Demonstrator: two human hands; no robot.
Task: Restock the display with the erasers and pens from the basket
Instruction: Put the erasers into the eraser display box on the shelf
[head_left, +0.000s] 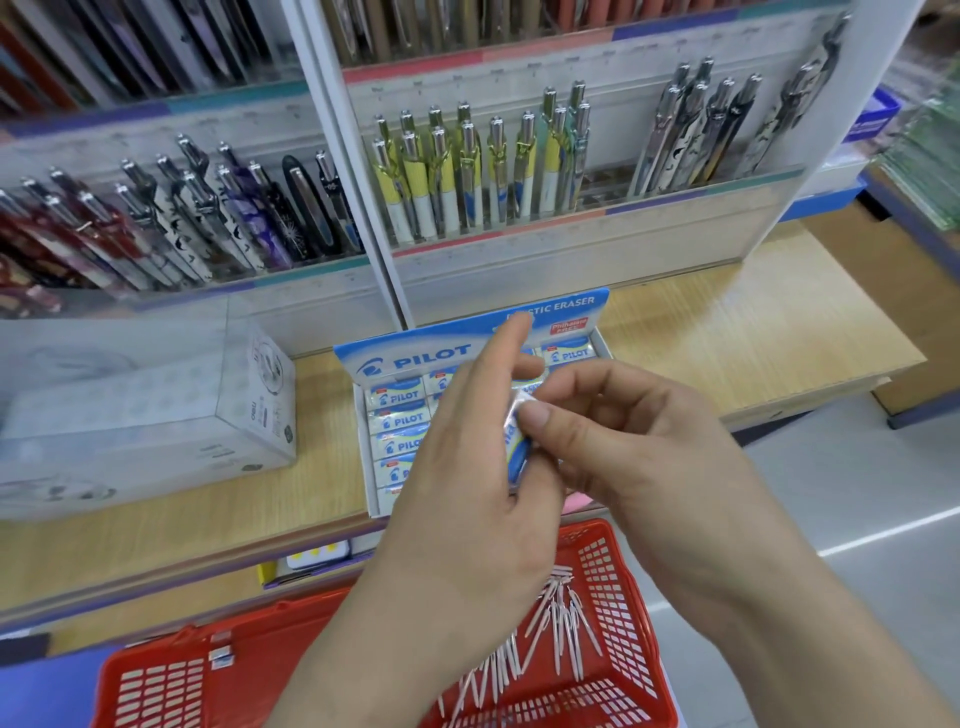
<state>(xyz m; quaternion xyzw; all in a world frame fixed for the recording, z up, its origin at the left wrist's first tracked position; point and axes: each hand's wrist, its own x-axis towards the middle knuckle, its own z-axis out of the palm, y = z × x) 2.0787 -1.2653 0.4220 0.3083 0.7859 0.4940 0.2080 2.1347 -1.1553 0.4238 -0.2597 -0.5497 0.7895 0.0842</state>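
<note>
A blue-and-white Pilot eraser box stands open on the wooden shelf, with rows of wrapped erasers in it. Both hands meet just above its front. My left hand and my right hand pinch the same wrapped eraser, held on edge between them; my left forefinger points up. Below, a red plastic basket holds several pink-and-silver pens and a small eraser at its left.
Tiered pen displays rise behind the box, with more pens at the left. A clear-wrapped grey box sits left of the erasers. Bare wooden shelf lies to the right, floor beyond.
</note>
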